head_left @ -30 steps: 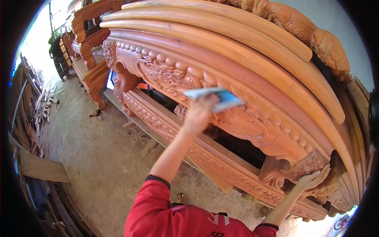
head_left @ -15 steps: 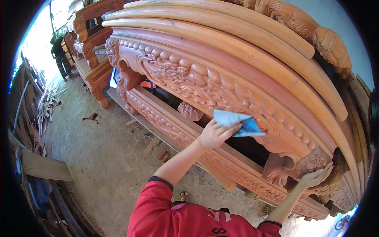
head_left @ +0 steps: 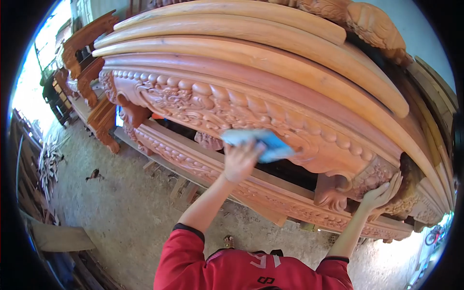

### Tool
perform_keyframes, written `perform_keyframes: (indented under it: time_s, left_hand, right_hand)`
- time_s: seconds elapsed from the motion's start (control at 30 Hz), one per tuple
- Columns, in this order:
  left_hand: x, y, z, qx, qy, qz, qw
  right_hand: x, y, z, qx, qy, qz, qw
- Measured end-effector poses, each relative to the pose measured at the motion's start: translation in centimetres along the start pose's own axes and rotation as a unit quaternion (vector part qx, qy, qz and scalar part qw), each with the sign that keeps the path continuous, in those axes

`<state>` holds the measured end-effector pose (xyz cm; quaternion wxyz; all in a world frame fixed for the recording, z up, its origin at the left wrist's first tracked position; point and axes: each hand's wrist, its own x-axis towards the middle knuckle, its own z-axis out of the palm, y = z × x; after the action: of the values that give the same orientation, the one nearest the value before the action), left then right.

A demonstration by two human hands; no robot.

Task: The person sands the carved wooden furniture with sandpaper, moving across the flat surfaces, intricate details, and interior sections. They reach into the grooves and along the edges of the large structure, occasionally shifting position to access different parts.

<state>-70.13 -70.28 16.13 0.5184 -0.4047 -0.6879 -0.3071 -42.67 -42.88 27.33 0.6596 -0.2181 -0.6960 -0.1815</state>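
My left hand (head_left: 240,160) is closed on a blue cloth (head_left: 270,145), which lies against the lower edge of the carved wooden panel (head_left: 203,104). Both hand and cloth are blurred by motion. Farther right, my right hand (head_left: 382,194) rests with its fingers stretched out on the carved corner (head_left: 374,176) of the same piece. Below the panel is a dark opening, and under that runs a carved lower rail (head_left: 193,157).
Long curved wooden pieces (head_left: 251,55) lie along the top. More carved furniture (head_left: 99,121) stands at the left. Wood scraps (head_left: 48,162) and a small bird (head_left: 94,175) are on the floor. A brown board (head_left: 63,238) sits lower left, and a motorbike (head_left: 433,237) is far right.
The view has shifted, so the furniture appears farther left. My left hand and the blue cloth have moved left in view and are now blurred. My right hand still rests at the corner.
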Motion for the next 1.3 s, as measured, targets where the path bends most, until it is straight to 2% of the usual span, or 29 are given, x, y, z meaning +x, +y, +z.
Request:
perform_keyframes:
  time_s: [0.03, 0.07, 0.13, 0.17, 0.2, 0.23, 0.27, 0.3, 0.4, 0.47, 0.53, 0.57, 0.63, 0.7, 0.73, 0.77, 0.8, 0.83, 0.87, 0.93, 0.97, 1.03, 1.07, 1.13, 1.23, 1.27, 1.3]
  left_hand:
    - [0.9, 1.3, -1.0, -0.037, -0.023, 0.098, 0.994]
    - [1.5, 1.8, -1.8, -0.092, -0.073, 0.131, 0.984]
    - [1.7, -0.2, -1.7, -0.049, -0.069, 0.146, 0.986]
    - [2.4, -1.7, -1.4, -0.016, -0.072, 0.074, 0.995]
    - [2.5, -3.6, -0.9, 0.023, -0.025, -0.011, 0.999]
    - [4.3, -5.5, -1.3, 0.054, 0.089, -0.039, 0.994]
    - [5.2, -6.8, -1.4, -0.133, 0.162, -0.211, 0.955]
    - [5.9, -7.9, -2.3, 0.031, 0.100, -0.139, 0.985]
    - [6.7, -3.7, -0.9, 0.015, 0.085, -0.118, 0.989]
    - [5.2, 0.6, 0.7, 0.055, 0.038, 0.004, 0.998]
    - [3.3, 6.4, -0.4, -0.048, -0.105, 0.085, 0.990]
    - [2.6, 7.2, -0.2, -0.050, -0.106, 0.084, 0.990]
    - [2.2, 8.2, 0.3, -0.020, -0.076, 0.150, 0.986]
    - [3.1, 6.8, 0.2, -0.012, -0.068, 0.051, 0.996]
    - [3.8, 4.8, 0.2, -0.081, -0.068, -0.018, 0.994]
    - [4.6, 2.6, 0.5, -0.046, -0.007, -0.028, 0.999]
    - [5.5, 1.0, -0.2, 0.089, 0.009, -0.029, 0.996]
    - [6.4, 0.0, -0.4, 0.003, 0.060, -0.060, 0.996]
    - [6.8, 0.4, -1.1, -0.004, 0.038, -0.106, 0.994]
    - [6.2, 2.5, 0.7, -0.075, 0.063, -0.075, 0.992]
    - [5.6, 4.7, 0.9, 0.041, -0.003, -0.009, 0.999]
    - [3.9, 8.8, 1.5, -0.067, -0.069, 0.091, 0.991]
    - [3.1, 10.4, 1.3, -0.027, -0.114, 0.167, 0.979]
    - [3.4, 11.0, 1.3, -0.025, -0.116, 0.242, 0.963]
    - [5.8, 8.1, 1.0, 0.001, -0.071, 0.226, 0.972]
    - [7.5, 6.8, 0.2, -0.022, -0.115, 0.195, 0.974]
    - [8.0, 5.7, 0.2, -0.029, -0.113, 0.116, 0.986]
  right_hand:
    - [0.0, 0.0, 0.0, 0.002, 0.002, -0.002, 1.000]
    - [0.0, 0.1, -0.1, -0.005, 0.003, -0.003, 1.000]
    - [0.0, 0.2, -0.1, -0.003, -0.004, -0.011, 1.000]
    - [0.0, 0.3, -0.1, -0.005, -0.006, -0.010, 1.000]
    - [0.0, 0.3, -0.1, -0.011, -0.005, -0.006, 1.000]
    - [0.0, 0.4, -0.1, -0.005, 0.001, -0.011, 1.000]
    - [0.0, 0.3, 0.0, 0.000, 0.006, -0.014, 1.000]
    - [0.0, 0.2, 0.0, 0.002, 0.004, 0.001, 1.000]
    - [-0.2, 0.1, 0.1, 0.010, 0.015, 0.022, 1.000]
    - [-0.2, 0.3, 0.2, 0.004, 0.023, 0.021, 1.000]
    - [-0.2, 0.3, 0.1, 0.019, 0.021, 0.014, 1.000]
    - [-0.3, 0.3, 0.1, 0.017, 0.017, 0.016, 1.000]
    - [-0.3, 0.4, 0.1, 0.015, 0.016, 0.008, 1.000]
    - [-0.2, 0.4, 0.1, 0.014, 0.015, 0.007, 1.000]
    - [-0.2, 0.4, 0.0, 0.010, 0.015, 0.009, 1.000]
    - [-0.2, 0.3, 0.0, 0.011, 0.016, 0.013, 1.000]
    - [-0.3, 0.3, 0.1, 0.011, 0.018, 0.019, 1.000]
    - [-0.3, 0.2, 0.2, 0.010, 0.026, 0.028, 0.999]
    - [-0.3, 0.2, 0.2, 0.002, 0.026, 0.031, 0.999]
    - [-0.4, 0.4, 0.3, 0.016, 0.029, 0.027, 0.999]
    - [-0.4, 0.3, 0.2, 0.017, 0.030, 0.025, 0.999]
    - [-0.5, 0.2, 0.1, 0.010, 0.025, 0.028, 0.999]
    - [-0.4, 0.3, 0.1, 0.010, 0.022, 0.030, 0.999]
    - [-0.5, 0.7, 0.1, 0.007, 0.019, 0.024, 1.000]
    - [-0.4, 0.6, 0.0, 0.023, 0.016, 0.020, 0.999]
    - [-0.4, 0.6, 0.0, 0.018, 0.016, 0.023, 0.999]
    - [-0.4, 0.6, 0.0, 0.020, 0.016, 0.028, 0.999]
